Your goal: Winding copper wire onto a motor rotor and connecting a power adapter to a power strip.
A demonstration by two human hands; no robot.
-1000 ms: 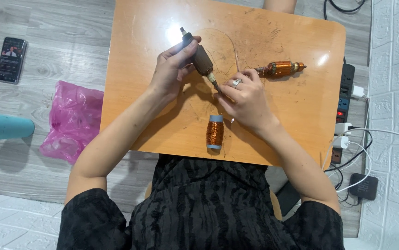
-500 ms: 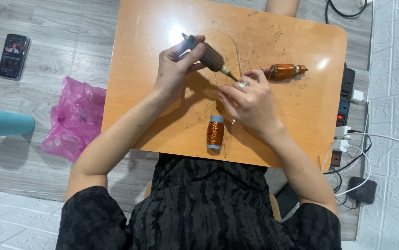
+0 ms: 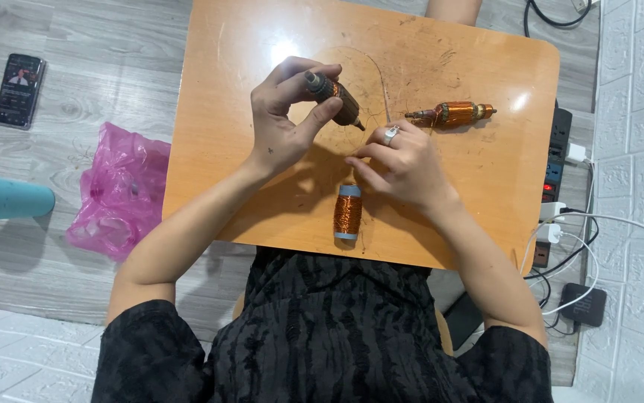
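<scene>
From the head view I see my left hand (image 3: 284,119) raised just above the orange wooden surface (image 3: 210,149), fingers and thumb closed around a dark brown wound motor armature (image 3: 334,101) with a short shaft at each end — it sits tilted, its upper end pointing up-left and its lower tip pointing down-right toward the other hand. My right hand (image 3: 404,164), with a silver ring (image 3: 390,135) on one finger, rests low over the middle of the surface, its fingertips pinched together; a thin strand of copper wire (image 3: 384,93) arcs up from that pinch and loops faintly across the surface, though I cannot tell exactly where it ends. Just below the right hand's fingertips lies a spool of copper wire with pale blue ends (image 3: 348,211), lengthwise toward me, apart from both hands. To the right of the ring, a second copper-wound armature (image 3: 452,114) lies flat on the surface, near the right hand but not touching it. On the grey floor to the left I see a crumpled pink plastic bag (image 3: 116,190), a black phone (image 3: 19,89) and a teal cylinder (image 3: 1,198); to the right, a black power strip (image 3: 557,157) with white cables beside the surface's edge.
</scene>
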